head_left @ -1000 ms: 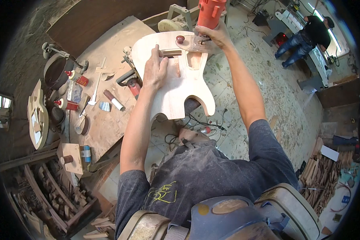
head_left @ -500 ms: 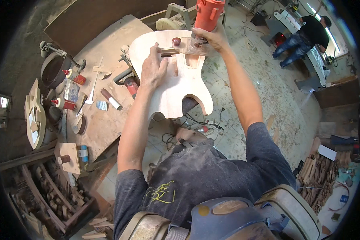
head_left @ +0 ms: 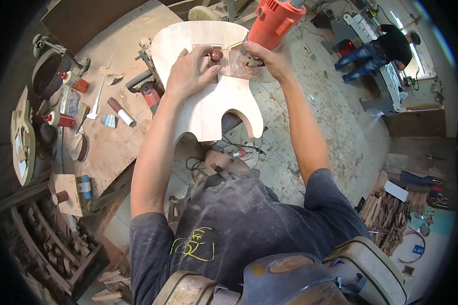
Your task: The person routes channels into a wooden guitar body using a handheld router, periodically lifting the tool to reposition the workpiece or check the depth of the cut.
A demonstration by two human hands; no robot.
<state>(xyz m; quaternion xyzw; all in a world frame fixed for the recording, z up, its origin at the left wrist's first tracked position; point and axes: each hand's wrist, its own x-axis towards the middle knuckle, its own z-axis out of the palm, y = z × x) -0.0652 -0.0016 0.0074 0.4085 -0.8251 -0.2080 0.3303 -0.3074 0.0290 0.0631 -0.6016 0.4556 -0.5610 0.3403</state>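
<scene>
A pale wooden electric guitar body [head_left: 208, 109] lies on the bench corner, its horned end toward me. On it sits a red router [head_left: 269, 28] with a clear base plate [head_left: 236, 66] and a dark red knob [head_left: 216, 55]. My right hand [head_left: 270, 60] is wrapped round the lower part of the router, which leans to the right. My left hand [head_left: 191, 73] is over the guitar body beside the knob, fingers and thumb spread on either side of it. Whether they touch the knob I cannot tell. The plate and left hand cover part of the cut-out pockets.
On the workbench [head_left: 107, 152] to the left are red-and-white glue bottles [head_left: 74, 82], a sanding roll [head_left: 121, 112] and a red-handled clamp [head_left: 150, 95]. Another guitar body [head_left: 23, 137] stands at far left. Cables [head_left: 249, 147] lie on the floor. A person [head_left: 376, 53] bends over a machine at back right.
The router has tilted further right. My left hand has moved from lying flat on the wood to beside the knob, its fingers spread around it. The whole view has shifted a little.
</scene>
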